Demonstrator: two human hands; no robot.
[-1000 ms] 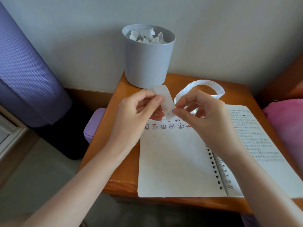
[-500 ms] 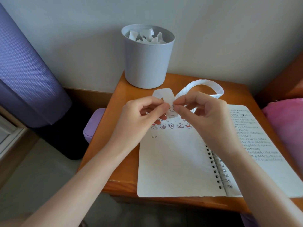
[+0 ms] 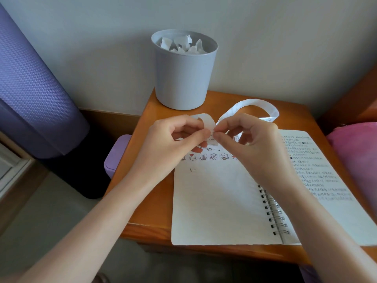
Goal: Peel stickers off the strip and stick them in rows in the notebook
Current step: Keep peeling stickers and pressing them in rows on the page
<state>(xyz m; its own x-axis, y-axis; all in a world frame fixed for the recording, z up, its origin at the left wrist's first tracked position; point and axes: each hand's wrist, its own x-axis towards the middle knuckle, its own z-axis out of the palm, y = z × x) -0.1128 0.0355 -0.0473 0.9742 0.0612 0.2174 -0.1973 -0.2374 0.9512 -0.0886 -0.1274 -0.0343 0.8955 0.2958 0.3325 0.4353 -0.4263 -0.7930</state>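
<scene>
A white sticker strip (image 3: 253, 104) loops over the back of the table and comes forward to my hands. My left hand (image 3: 173, 144) pinches the strip's near end, which curls over my fingers. My right hand (image 3: 251, 139) pinches a small cartoon sticker (image 3: 212, 136) on the strip right beside the left fingertips. Below the hands lies an open spiral notebook (image 3: 214, 201). Its left page carries two rows of small stickers (image 3: 213, 156) near the top, the upper one largely hidden by my hands. Handwriting fills the right page.
A grey bin (image 3: 183, 78) full of crumpled white paper stands at the back of the small wooden table (image 3: 151, 201), against the wall. A purple rolled mat (image 3: 34, 88) stands left, a purple box (image 3: 114, 158) beside the table, pink fabric (image 3: 355, 152) right.
Both hands have drawn closer together and slightly up. The strip's free end has curled over my left fingers, and my right fingertips have closed on a sticker.
</scene>
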